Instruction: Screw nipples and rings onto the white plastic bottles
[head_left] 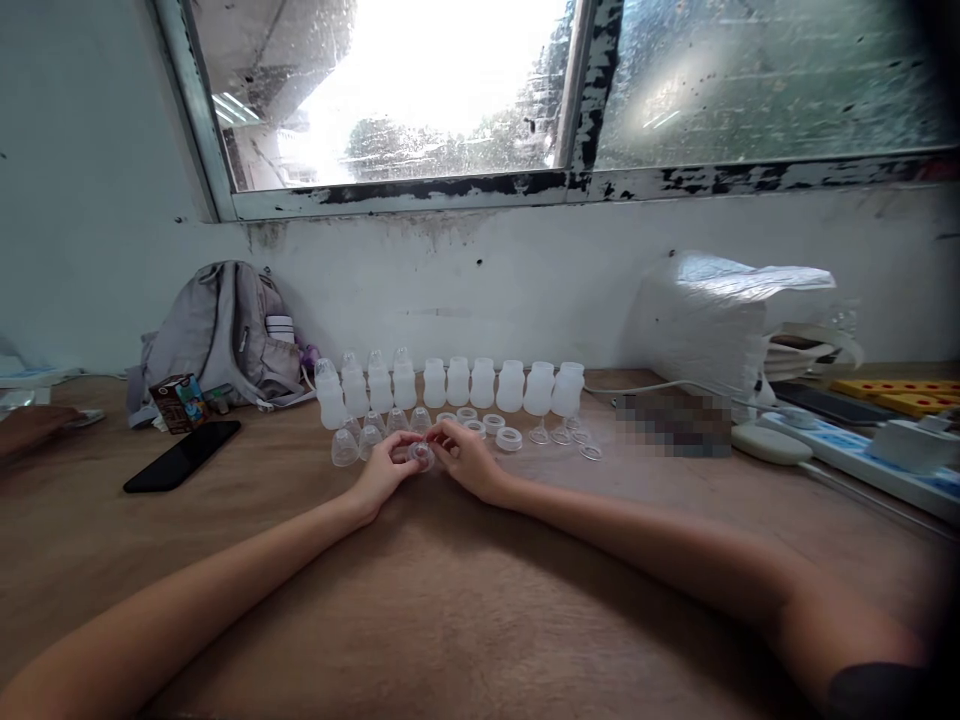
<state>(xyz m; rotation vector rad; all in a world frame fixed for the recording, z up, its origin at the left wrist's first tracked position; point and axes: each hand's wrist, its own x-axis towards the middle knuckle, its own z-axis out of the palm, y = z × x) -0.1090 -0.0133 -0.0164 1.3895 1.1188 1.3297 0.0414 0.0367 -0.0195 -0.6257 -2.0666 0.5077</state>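
Note:
My left hand [386,468] and my right hand [469,462] meet over the table. Between their fingertips they both grip a small clear bottle collar [421,457], with what looks like a teat in it; fingers partly cover it. Clear domed caps [345,449] stand just left of and behind my left hand. Beyond my right hand lie white collar rings [509,439], clear teats [561,433] and thin clear rings [591,453]. Behind all these runs a row of frosted baby bottles [512,386]. The leftmost ones wear clear domed caps; those on the right have open tops.
A grey backpack [217,335], a small carton [178,402] and a black phone [182,456] are on the left. Another person's hand [37,428] shows at the far left edge. To the right lie a power strip [855,450], cables and a white bag [705,320].

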